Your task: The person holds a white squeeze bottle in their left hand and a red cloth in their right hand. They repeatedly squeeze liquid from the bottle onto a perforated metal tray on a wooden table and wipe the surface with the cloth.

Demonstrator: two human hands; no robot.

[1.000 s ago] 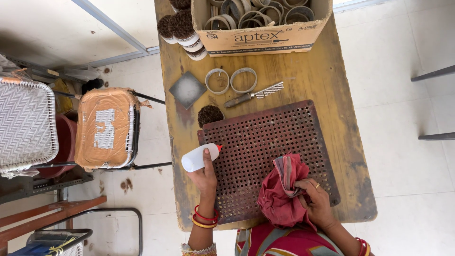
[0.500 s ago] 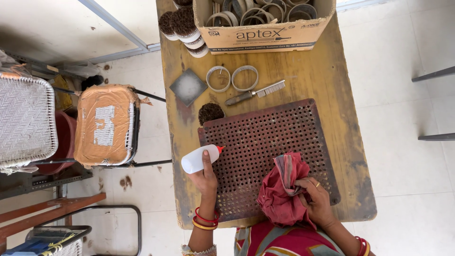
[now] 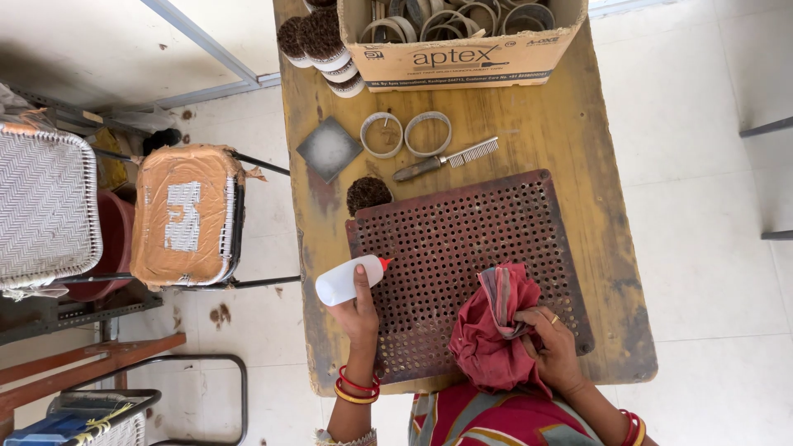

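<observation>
A person is sitting at a worn wooden table (image 3: 529, 124), seen from above. The left hand (image 3: 359, 312) is gripping a small white squeeze bottle (image 3: 347, 280) with a red tip, fingers wrapped around its body and thumb lying along the top; the bottle is lying almost flat at the left edge of a dark red perforated metal tray (image 3: 462, 248). The right hand (image 3: 552, 347) is clutching a bunched red cloth (image 3: 494, 329), fingers curled closed into the fabric, and the cloth is resting on the tray's near right part. Beyond the tray, a round dark brush (image 3: 368, 194) is touching its far left corner. Farther back, a metal comb (image 3: 446, 158), two metal rings (image 3: 405, 134) and a grey square plate (image 3: 329, 149) are lying near one another. A cardboard box (image 3: 471, 58) of rings is sitting at the table's far end.
</observation>
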